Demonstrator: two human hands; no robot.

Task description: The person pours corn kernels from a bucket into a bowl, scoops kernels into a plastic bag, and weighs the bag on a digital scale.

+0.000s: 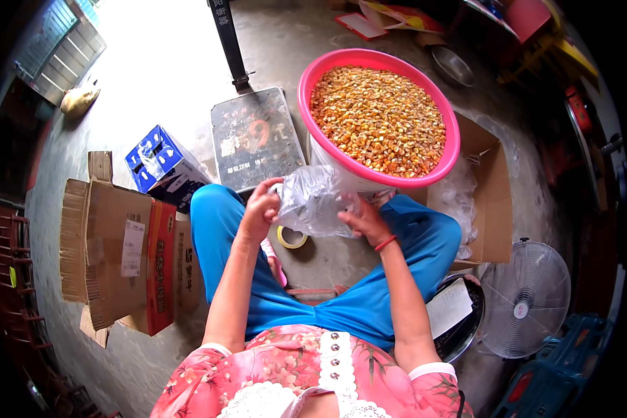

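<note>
My left hand grips the left edge of a crumpled clear plastic bag, fingers curled on it. My right hand holds the bag's right side, partly behind the thin plastic. Just beyond the bag stands a pink-rimmed tub heaped with yellow-orange corn kernels. A roll of yellow tape lies on the floor below my hands, between my knees.
A platform scale sits ahead left. At left are a blue carton and cardboard boxes; at right, an open box with plastic bags, a round fan, and a black basin with paper. A sack lies back left.
</note>
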